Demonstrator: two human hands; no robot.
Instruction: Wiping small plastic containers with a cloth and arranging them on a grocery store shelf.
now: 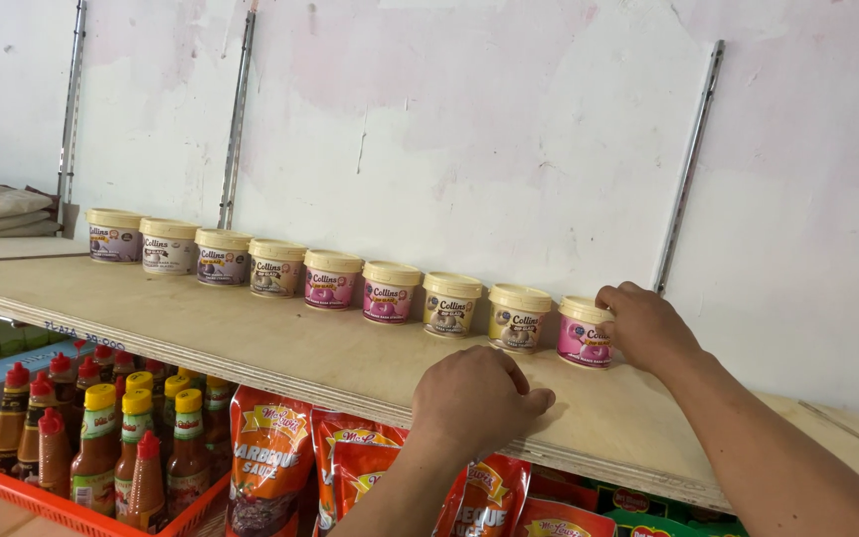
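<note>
Nine tubs (390, 292) line the shelf (251, 328); right hand (645, 326) grips the last.

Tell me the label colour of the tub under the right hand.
Pink, on the tub the right hand touches; head view.

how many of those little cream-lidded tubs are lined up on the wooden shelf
9 small round cream-lidded tubs stand in one row along the white wall on the plywood shelf. The right hand touches the rightmost, pink-labelled tub. None looks hidden.
</note>
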